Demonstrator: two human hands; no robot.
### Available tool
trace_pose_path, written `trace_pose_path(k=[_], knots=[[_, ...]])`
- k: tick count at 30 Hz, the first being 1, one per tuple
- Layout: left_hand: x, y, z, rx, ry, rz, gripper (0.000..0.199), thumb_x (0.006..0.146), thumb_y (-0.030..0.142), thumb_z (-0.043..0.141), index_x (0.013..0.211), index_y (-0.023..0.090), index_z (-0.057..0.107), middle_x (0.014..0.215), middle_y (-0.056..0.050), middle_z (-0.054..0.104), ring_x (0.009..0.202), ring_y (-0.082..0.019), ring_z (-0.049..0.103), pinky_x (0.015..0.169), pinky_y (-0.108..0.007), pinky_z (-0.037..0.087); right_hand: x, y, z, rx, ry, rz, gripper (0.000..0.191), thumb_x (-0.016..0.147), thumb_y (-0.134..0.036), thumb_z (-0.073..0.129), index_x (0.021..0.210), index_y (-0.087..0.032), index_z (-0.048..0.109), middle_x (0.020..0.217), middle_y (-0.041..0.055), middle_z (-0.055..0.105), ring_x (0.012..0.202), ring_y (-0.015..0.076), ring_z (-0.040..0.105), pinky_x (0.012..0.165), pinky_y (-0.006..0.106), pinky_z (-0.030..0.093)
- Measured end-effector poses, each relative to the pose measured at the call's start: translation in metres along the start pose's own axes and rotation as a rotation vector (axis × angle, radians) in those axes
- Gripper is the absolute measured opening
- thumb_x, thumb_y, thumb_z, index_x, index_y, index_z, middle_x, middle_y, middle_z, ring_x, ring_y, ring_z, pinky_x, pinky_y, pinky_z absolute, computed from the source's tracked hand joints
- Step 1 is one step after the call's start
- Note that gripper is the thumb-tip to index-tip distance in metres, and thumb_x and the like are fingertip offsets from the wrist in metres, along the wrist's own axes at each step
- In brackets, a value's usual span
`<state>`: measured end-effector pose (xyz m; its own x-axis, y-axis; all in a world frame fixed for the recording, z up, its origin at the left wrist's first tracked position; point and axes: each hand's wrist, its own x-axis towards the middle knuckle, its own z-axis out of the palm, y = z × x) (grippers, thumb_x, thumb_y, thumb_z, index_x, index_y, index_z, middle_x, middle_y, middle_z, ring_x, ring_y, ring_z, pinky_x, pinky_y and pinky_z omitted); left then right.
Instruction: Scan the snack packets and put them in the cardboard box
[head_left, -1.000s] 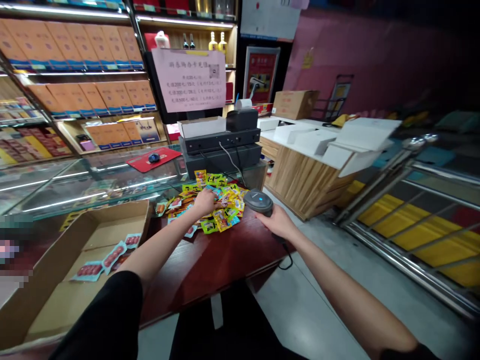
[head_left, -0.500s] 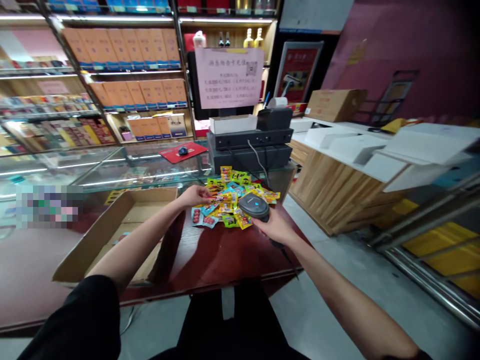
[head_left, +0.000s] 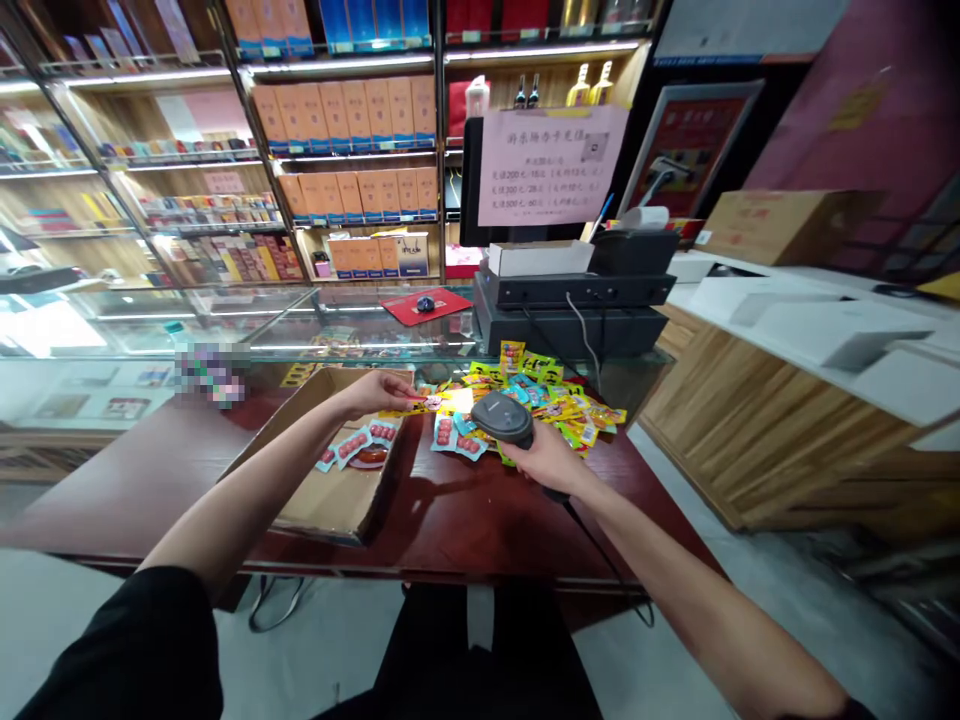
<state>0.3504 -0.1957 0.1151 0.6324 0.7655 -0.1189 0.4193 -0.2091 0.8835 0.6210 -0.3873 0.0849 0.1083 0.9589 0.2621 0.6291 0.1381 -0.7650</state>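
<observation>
Just left of the dark scanner [head_left: 501, 416], which we gripped in our right hand [head_left: 551, 458], we pinched a yellow packet [head_left: 430, 404] in our left hand [head_left: 377, 393]. Beyond the scanner, colourful packets [head_left: 559, 408] lay heaped on the reddish table [head_left: 450, 535], with a cardboard tray [head_left: 330, 498] to the left and a pink sign [head_left: 551, 168] at the far side.

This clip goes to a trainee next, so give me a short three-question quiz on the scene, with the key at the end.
1. Fill in: the right hand holds a dark handheld ____.
2. True or false: the mouse lies on a red mat.
3. Choose: the left hand pinches (a) a phone, (b) a yellow packet, (c) a cup.

Key: 1. scanner; 2. true; 3. b.
</observation>
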Motion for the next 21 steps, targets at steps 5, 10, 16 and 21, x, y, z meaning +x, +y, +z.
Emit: trace_pose_path(k=[5, 10, 16, 21], knots=[[0.0, -0.001, -0.001, -0.01, -0.032, 0.024, 0.047, 0.054, 0.041, 0.087, 0.092, 0.014, 0.077, 0.08, -0.006, 0.075, 0.069, -0.015, 0.064, 0.068, -0.027, 0.05, -0.001, -0.002, -0.001, -0.016, -0.009, 0.012, 0.024, 0.077, -0.031, 0.065, 0.096, -0.018, 0.07, 0.059, 0.0017, 0.066, 0.069, 0.0239, 0.069, 0.062, 0.032, 0.053], [-0.005, 0.002, -0.003, 0.007, -0.02, 0.027, 0.046, 0.055, 0.04, 0.087, 0.091, 0.013, 0.077, 0.08, -0.006, 0.074, 0.068, -0.014, 0.063, 0.066, -0.026, 0.049, -0.001, -0.007, -0.003, -0.031, -0.031, 0.063, 0.023, 0.077, -0.033, 0.066, 0.093, -0.017, 0.07, 0.057, 0.0011, 0.065, 0.061, 0.0219, 0.066, 0.059, 0.031, 0.052], [-0.031, -0.016, -0.037, 0.02, 0.177, -0.007, 0.054, 0.054, 0.046, 0.087, 0.094, 0.013, 0.076, 0.079, -0.007, 0.074, 0.066, -0.015, 0.063, 0.063, -0.026, 0.049, 0.01, -0.013, 0.005, 0.009, -0.035, -0.005, 0.029, 0.077, -0.034, 0.067, 0.1, -0.017, 0.069, 0.069, 0.0024, 0.071, 0.064, 0.0202, 0.067, 0.066, 0.031, 0.053], [-0.066, -0.03, -0.068, 0.019, 0.343, -0.103, 0.053, 0.049, 0.045, 0.089, 0.089, 0.013, 0.076, 0.076, -0.006, 0.073, 0.065, -0.015, 0.063, 0.062, -0.026, 0.051, 0.019, -0.011, 0.014, 0.043, -0.088, 0.004, 0.025, 0.078, -0.035, 0.066, 0.096, -0.018, 0.068, 0.056, -0.0007, 0.066, 0.049, 0.0176, 0.061, 0.055, 0.029, 0.05]])
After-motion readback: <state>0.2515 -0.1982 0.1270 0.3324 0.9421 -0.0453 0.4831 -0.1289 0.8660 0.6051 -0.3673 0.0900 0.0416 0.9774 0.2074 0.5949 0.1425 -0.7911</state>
